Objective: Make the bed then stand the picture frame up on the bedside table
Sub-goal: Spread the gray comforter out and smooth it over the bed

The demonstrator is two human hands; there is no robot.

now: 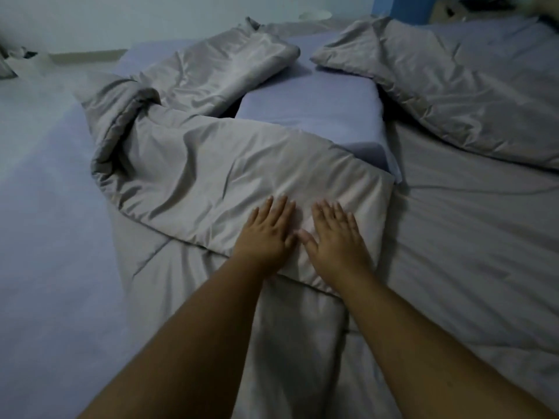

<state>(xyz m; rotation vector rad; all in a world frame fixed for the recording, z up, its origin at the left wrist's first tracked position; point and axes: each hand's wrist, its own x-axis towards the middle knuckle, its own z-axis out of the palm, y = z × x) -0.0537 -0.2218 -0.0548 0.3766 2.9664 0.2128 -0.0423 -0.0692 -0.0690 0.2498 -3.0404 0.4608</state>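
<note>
The bed [45, 207] is half-made: your left hand [266, 234] and right hand [335, 237] lie flat, fingers spread, on the bunched grey duvet [211, 176]. Pushing unevenly may deepen creases. The frame seems out of view.

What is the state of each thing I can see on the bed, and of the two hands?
Left hand: open, flat, palm down on the grey duvet.
Right hand: open, flat, palm down beside the left one.
Grey duvet: crumpled, partly folded back, not spread out.
Lavender pillow: lying flat, partly covered by the duvet.
Grey pillows: lying flat, wrinkled.
Bed sheet: smooth, uncovered on the left.
</note>
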